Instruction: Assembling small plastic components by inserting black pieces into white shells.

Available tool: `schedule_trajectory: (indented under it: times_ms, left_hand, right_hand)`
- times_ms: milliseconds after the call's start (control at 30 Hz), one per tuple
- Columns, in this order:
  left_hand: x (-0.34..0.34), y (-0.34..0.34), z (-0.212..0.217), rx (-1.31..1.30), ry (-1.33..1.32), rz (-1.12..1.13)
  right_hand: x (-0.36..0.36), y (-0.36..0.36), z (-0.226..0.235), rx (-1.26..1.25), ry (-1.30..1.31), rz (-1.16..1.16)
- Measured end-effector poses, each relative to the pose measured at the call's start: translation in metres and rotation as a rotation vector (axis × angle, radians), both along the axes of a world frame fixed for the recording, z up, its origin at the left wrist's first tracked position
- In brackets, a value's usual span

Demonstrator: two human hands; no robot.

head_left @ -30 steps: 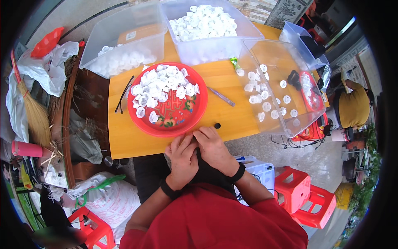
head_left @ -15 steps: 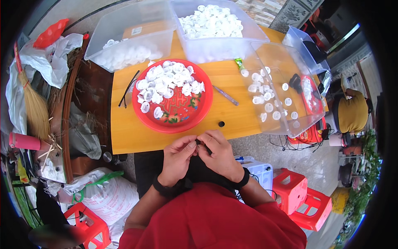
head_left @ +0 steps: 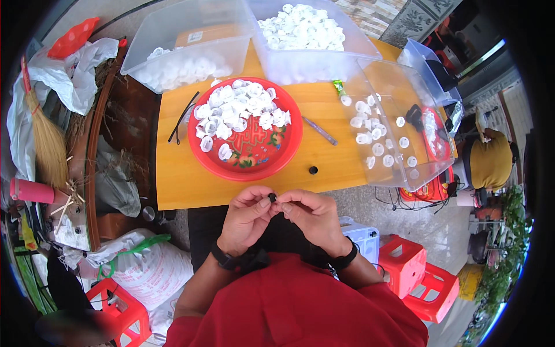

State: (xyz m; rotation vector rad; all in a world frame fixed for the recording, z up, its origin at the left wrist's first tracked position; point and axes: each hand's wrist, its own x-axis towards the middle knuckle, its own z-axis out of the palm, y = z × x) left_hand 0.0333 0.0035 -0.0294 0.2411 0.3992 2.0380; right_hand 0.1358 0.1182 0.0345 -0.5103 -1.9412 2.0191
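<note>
Left hand (head_left: 245, 218) and right hand (head_left: 312, 214) pinch one small black part (head_left: 272, 198) together; red tray (head_left: 289, 151) at twelve o'clock holds many white caps (head_left: 237, 113) unprocessed.

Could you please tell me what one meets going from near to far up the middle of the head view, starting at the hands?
Small black part pinched between both hands → small black part lying on the wooden table → round red plastic tray of white caps → clear plastic bin of white caps.

Both hands (head_left: 280, 217) have risen slightly, fingertips now pinching a small black part (head_left: 272, 198).
</note>
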Motion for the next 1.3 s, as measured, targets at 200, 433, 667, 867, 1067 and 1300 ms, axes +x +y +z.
schedule_trajectory:
  times_ms: [200, 433, 667, 867, 1067, 1300]
  left_hand:
    - [0.002, -0.001, -0.004, -0.063, 0.027, 0.008]
    - [0.004, -0.001, -0.002, -0.107, 0.033, 0.023]
    - [0.005, 0.0, -0.002, -0.135, 0.039, 0.036]
    - [0.011, 0.001, 0.006, -0.228, 0.211, 0.151]
    - [0.02, 0.002, 0.017, -0.358, 0.604, 0.366]
    - [0.027, 0.002, 0.024, -0.388, 0.901, 0.537]
  right_hand:
    - [0.001, 0.005, -0.003, -0.19, -0.07, 0.01]
    - [0.0, 0.006, 0.0, -0.211, -0.111, 0.007]
    - [0.0, 0.007, 0.002, -0.196, -0.142, 0.005]
    - [0.001, 0.01, -0.002, -0.171, -0.165, -0.012]
    - [0.004, 0.015, -0.007, -0.278, -0.169, 0.019]
    - [0.006, 0.018, -0.016, -0.533, -0.109, 0.079]
